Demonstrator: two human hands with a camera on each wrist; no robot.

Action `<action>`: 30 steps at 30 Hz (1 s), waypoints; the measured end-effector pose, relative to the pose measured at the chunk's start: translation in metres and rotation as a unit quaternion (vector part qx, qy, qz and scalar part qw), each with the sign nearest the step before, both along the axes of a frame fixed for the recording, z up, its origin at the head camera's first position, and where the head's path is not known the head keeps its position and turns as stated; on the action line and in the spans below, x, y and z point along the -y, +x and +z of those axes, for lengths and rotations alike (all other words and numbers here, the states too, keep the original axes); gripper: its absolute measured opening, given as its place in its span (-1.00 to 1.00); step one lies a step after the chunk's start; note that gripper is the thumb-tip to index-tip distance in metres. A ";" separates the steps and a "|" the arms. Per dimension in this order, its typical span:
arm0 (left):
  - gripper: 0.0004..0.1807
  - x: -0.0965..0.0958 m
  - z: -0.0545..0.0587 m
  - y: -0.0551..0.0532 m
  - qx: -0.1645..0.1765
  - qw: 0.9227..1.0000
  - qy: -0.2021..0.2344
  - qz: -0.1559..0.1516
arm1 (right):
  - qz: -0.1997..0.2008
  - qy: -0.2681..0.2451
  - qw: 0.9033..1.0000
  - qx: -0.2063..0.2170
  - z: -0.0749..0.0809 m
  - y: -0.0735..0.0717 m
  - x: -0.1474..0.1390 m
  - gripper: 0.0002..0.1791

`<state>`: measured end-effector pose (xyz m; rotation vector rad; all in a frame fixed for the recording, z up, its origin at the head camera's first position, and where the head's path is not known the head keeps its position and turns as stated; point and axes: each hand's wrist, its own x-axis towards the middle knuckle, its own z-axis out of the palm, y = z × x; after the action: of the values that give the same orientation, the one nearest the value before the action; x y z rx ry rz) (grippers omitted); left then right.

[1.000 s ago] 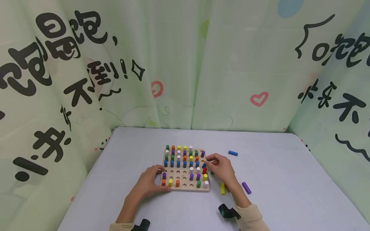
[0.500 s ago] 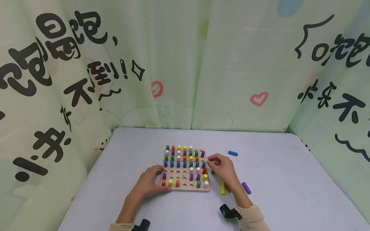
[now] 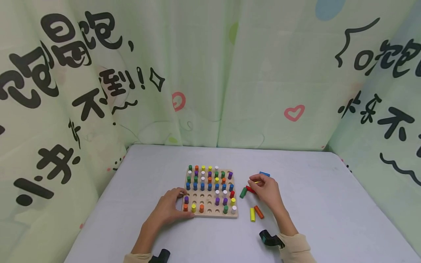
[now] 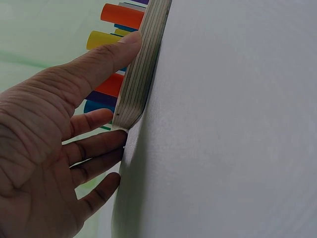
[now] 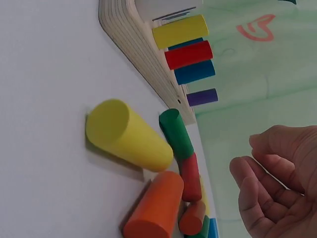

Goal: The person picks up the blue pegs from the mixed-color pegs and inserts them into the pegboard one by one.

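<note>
A wooden pegboard [image 3: 213,214] lies on the table with coloured pegs standing in many of its holes. My left hand [image 3: 169,206] grips its near left corner, thumb on the front edge and fingers along the left side. In the left wrist view the thumb presses the layered edge [image 4: 143,64] beside an orange peg [image 4: 121,16]. My right hand [image 3: 268,190], fingers loosely bent and holding nothing, hovers over loose pegs right of the board. Beneath or beside it lie a green peg [image 3: 243,192], a red peg [image 3: 250,189] and a partly covered blue peg [image 3: 264,174].
Nearer me on the table [image 3: 329,204] lie a yellow peg [image 3: 252,214] and an orange peg [image 3: 259,212]. A blue row [image 3: 209,187] crosses the pegboard. Printed curtains [image 3: 256,91] hang behind the table and along its sides.
My right hand has let go of a blue peg, now upright at the right end of the blue row, and moved right over the loose pegs. My left hand stays on the pegboard.
</note>
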<state>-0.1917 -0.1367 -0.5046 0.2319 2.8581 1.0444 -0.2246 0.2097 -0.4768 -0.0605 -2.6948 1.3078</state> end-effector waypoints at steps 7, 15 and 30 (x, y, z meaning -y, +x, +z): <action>-0.19 0.000 0.001 0.000 0.007 1.000 0.003 0.002 | -0.018 0.014 1.000 -0.010 -0.005 -0.003 -0.019 -0.75; -0.19 0.000 0.000 0.000 0.006 1.000 0.005 0.004 | -0.041 0.026 0.999 0.006 -0.011 -0.008 -0.035 -0.74; -0.17 0.001 0.000 -0.001 0.000 1.000 0.003 0.000 | -0.060 0.037 0.997 0.020 -0.013 -0.015 -0.056 -0.71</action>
<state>-0.1924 -0.1372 -0.5049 0.2313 2.8568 1.0520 -0.2400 0.2661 -0.4903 -0.2400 -2.7216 1.1848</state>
